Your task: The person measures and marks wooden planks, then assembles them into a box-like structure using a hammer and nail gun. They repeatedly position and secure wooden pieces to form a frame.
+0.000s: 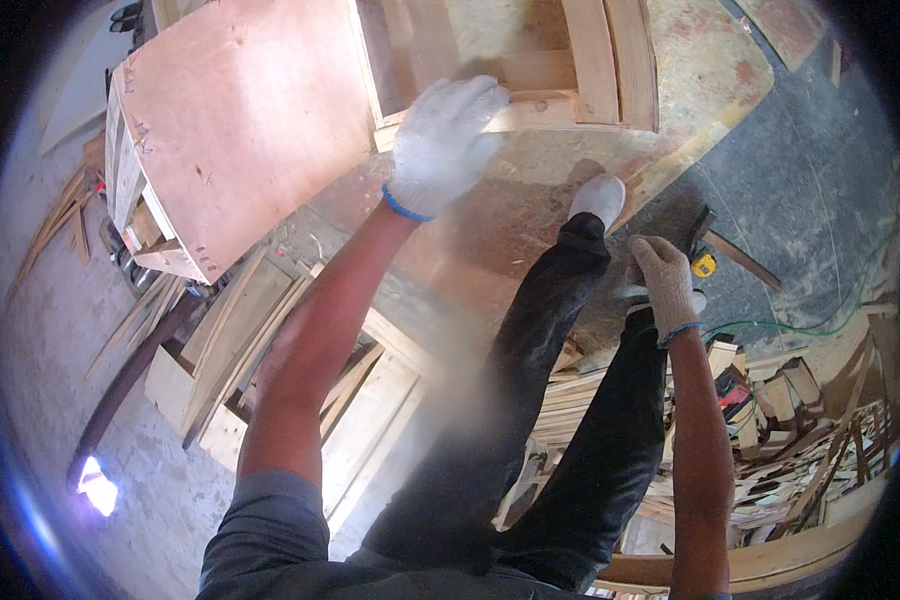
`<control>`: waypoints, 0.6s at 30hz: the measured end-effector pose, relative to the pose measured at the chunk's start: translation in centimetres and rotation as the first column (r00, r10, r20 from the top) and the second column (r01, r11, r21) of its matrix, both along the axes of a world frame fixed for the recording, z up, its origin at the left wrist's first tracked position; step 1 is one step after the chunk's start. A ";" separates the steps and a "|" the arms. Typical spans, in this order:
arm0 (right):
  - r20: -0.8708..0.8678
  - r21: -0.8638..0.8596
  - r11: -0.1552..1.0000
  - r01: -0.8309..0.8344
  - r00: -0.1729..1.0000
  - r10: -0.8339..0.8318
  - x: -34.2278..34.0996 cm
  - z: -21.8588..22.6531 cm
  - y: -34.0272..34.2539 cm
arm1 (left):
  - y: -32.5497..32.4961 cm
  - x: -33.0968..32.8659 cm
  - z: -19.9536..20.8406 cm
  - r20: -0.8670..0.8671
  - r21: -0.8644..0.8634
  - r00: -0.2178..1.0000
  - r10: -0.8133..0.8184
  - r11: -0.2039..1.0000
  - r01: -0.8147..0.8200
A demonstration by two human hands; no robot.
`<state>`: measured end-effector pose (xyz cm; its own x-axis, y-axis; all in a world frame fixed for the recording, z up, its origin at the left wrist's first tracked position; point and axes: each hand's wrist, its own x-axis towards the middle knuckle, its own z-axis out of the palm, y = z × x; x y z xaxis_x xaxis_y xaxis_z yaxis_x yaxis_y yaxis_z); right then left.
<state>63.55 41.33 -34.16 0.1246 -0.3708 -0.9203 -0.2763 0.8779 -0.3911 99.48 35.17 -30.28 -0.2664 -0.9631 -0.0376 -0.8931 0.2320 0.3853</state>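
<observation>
My left hand (pixel 448 145), in a white knitted glove with a blue cuff, is over the near corner of a wooden frame (pixel 540 113). Its fingers stretch across the rail and its thumb points off to the right; the glove is slightly blurred. Slatted boards (pixel 598 60) form the frame's right side. Beside my leg hangs my right hand (pixel 665 280), gloved the same way, its fingers curled closed; whatever they may hold is hidden. A hammer (pixel 740 260) with a wooden handle and a yellow tape measure (pixel 704 264) lie close by on the floor.
A large plywood-faced box (pixel 245 120) stands at the left. Wooden panels and slats (pixel 370 420) lie beside my legs. Offcuts (pixel 790 450) are heaped at lower right, where a green hose (pixel 790 328) crosses the floor. A worn board (pixel 710 90) lies beneath the frame.
</observation>
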 end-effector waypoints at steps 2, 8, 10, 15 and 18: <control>-0.018 -0.012 1.000 -0.008 1.000 0.008 0.3 0.0 -0.1 | 0.1 0.3 -0.1 -0.013 -0.016 0.999 -0.029 0.999 0.029; -0.008 0.019 0.996 -0.091 0.996 0.091 -0.7 -1.2 -0.2 | 0.0 0.3 -0.2 -0.014 -0.049 0.998 -0.060 0.997 0.059; -0.051 -0.051 0.993 -0.103 0.994 0.100 -0.4 -0.9 -0.2 | -0.1 0.3 -0.3 -0.009 -0.018 0.998 -0.058 0.998 0.058; -0.030 0.000 0.995 -0.095 0.995 0.095 -0.5 -1.4 -0.2 | 0.4 0.5 -0.7 0.010 -0.067 0.999 -0.041 0.997 0.042; -0.037 -0.017 0.991 -0.131 0.991 0.131 -1.0 -2.5 0.3 | 0.3 0.5 -0.7 0.002 -0.108 0.999 -0.043 0.993 0.043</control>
<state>62.50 41.65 -36.63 0.1401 -0.3715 -0.9178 -0.4026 0.8255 -0.3956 99.98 35.50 -31.01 -0.3081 -0.9491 0.0658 -0.8811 0.3107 0.3565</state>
